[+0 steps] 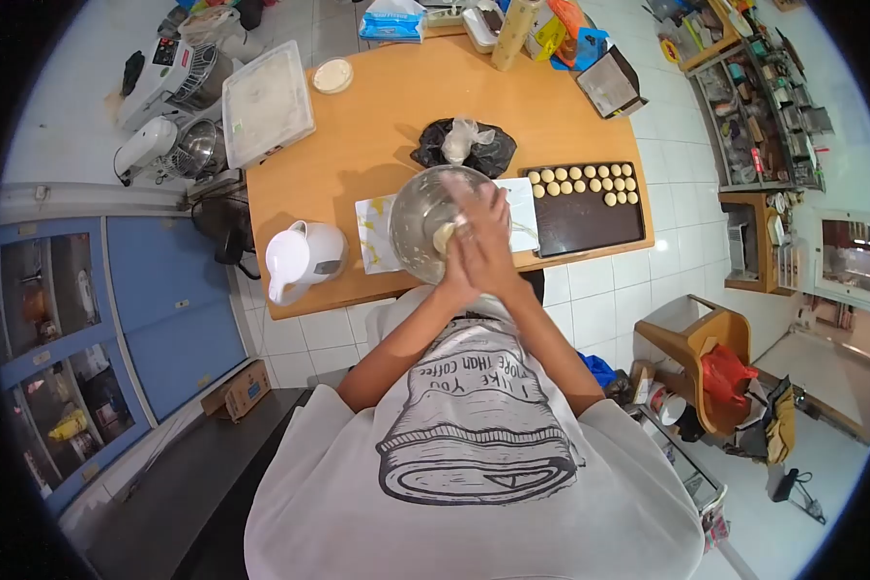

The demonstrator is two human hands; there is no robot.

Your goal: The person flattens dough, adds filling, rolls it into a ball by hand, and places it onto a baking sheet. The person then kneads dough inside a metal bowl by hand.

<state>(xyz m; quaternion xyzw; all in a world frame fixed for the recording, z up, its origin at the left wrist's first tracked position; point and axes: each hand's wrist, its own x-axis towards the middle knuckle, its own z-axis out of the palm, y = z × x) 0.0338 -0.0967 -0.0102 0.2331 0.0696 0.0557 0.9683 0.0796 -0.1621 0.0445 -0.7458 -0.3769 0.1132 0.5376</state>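
Observation:
My left hand (461, 268) and my right hand (490, 237) are pressed palm to palm above a steel mixing bowl (408, 242). Whatever lies between the palms is hidden, and the right fingertips are slightly blurred. A pale lump of dough (443, 238) shows beside my left fingers, over the inside of the bowl. Under the bowl lies a white sheet with yellow marks (373, 253). To the right, a dark baking tray (580, 227) carries several round dough balls (577, 174) in rows along its far side.
A white jug (304, 256) stands left of the bowl on the wooden table (358, 126). Behind the bowl sits a black plastic bag (493, 150) with a clear bag on it. A lidded plastic box (269, 101) and a small round tub (333, 75) are at the far left.

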